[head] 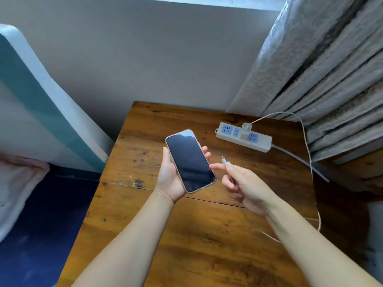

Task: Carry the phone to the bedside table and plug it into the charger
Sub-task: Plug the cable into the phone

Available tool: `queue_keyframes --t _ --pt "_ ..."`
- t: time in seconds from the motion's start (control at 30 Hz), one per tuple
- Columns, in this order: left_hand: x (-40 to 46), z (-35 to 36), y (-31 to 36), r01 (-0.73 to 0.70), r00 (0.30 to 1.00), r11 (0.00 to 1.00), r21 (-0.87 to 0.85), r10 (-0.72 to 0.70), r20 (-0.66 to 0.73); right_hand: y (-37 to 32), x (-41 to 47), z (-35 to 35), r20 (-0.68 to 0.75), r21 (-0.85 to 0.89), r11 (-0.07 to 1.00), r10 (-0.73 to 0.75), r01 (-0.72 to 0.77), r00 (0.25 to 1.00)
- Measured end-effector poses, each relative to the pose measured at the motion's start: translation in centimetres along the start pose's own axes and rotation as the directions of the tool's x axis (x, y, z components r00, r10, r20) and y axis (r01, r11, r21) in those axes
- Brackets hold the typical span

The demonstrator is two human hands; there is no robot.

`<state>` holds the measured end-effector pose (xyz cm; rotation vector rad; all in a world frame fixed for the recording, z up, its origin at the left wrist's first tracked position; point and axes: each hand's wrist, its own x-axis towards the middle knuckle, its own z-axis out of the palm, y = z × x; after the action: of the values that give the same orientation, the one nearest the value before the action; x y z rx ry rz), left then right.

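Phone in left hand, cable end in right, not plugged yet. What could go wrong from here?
1. The connector points away from the phone; the right hand must turn it, so a misaligned insert is possible.
2. The cable loops past the table edge; pulling may tug the charger from the power strip.
3. The left hand cradles the phone loosely; pushing could slip it.

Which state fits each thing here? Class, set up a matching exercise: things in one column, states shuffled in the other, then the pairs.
Things:
1. dark-screened phone with pinkish rim
2. white cable plug tip
3. white charger block
4. white power strip with blue sockets

States:
A. lying on the wooden table
B. pinched in the right hand
C. cradled in the left hand
D. seated in a socket

Pairs: 1-C, 2-B, 3-D, 4-A
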<state>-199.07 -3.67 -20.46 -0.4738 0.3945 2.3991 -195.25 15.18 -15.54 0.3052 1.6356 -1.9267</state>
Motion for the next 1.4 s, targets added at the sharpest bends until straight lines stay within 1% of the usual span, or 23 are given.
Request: queue_keyframes --t 0.07,0.1,0.17,0.23,0.4,0.5,0.57,0.63,0.7,0.87,0.97,1.07,1.2,1.33,1.4 --pt "-0.1 -0.3 0.6 -0.023 1.000 0.999 -0.029 0.024 0.006 0.8 -0.2 0.9 0.067 -0.064 0.998 0.012 -0.008 0.998" --pt "-0.1 -0.3 0.7 -0.042 0.999 0.998 -0.046 0.042 0.001 1.1 -0.4 1.3 0.085 -0.133 0.991 0.020 -0.009 0.996" --pt "-0.2 -0.6 0.9 -0.099 0.995 0.991 -0.092 0.097 -0.027 1.8 -0.5 2.3 0.073 -0.314 0.949 0.049 -0.023 0.996" --pt "-0.1 -0.8 1.1 -0.134 0.990 0.987 -0.091 0.130 -0.046 2.2 -0.5 3.1 0.026 -0.392 0.918 0.063 -0.048 0.998" --pt "0.1 -1.1 0.9 -0.125 0.991 0.991 -0.052 0.123 -0.050 2.8 -0.3 4.7 0.027 -0.346 0.937 0.056 -0.043 0.998" --pt "0.1 -1.2 0.8 -0.097 0.995 0.994 -0.042 0.096 -0.031 3.5 -0.2 5.2 -0.037 -0.294 0.956 0.007 -0.017 0.999" --pt "0.2 -1.3 0.9 -0.110 0.994 0.993 -0.038 0.109 -0.032 3.9 -0.4 5.4 -0.074 -0.245 0.970 -0.016 -0.003 0.997" --pt "0.3 -1.3 1.0 -0.127 0.991 0.992 -0.020 0.126 -0.038 4.1 -0.6 5.6 -0.082 -0.213 0.977 -0.045 0.027 0.996" --pt "0.4 -1.4 1.0 -0.125 0.991 0.992 -0.011 0.124 -0.044 4.2 -0.6 5.8 -0.084 -0.206 0.978 -0.054 0.036 0.995" --pt "0.4 -1.6 0.9 -0.128 0.990 0.992 -0.004 0.127 -0.058 4.5 -0.3 6.3 -0.111 -0.174 0.985 -0.018 -0.001 0.994" --pt "0.5 -1.5 1.0 -0.138 0.986 0.990 0.041 0.141 -0.090 4.7 -0.3 6.3 -0.114 -0.171 0.985 -0.017 -0.003 0.993" --pt "0.7 -1.3 1.0 -0.153 0.980 0.980 0.129 0.167 -0.104 4.8 -0.2 6.5 -0.099 -0.170 0.985 -0.015 -0.002 0.995" --pt "0.7 -0.8 1.4 -0.156 0.980 0.966 0.206 0.177 -0.086 4.8 0.0 6.8 -0.110 -0.177 0.984 -0.038 0.018 0.993" --pt "0.4 -0.3 2.1 -0.143 0.986 0.962 0.234 0.160 -0.056 5.1 0.3 7.5 -0.095 -0.184 0.981 -0.088 0.069 0.992" --pt "0.2 -0.1 2.3 -0.140 0.986 0.958 0.250 0.157 -0.053 5.4 0.4 7.8 -0.090 -0.159 0.984 -0.093 0.078 0.992"
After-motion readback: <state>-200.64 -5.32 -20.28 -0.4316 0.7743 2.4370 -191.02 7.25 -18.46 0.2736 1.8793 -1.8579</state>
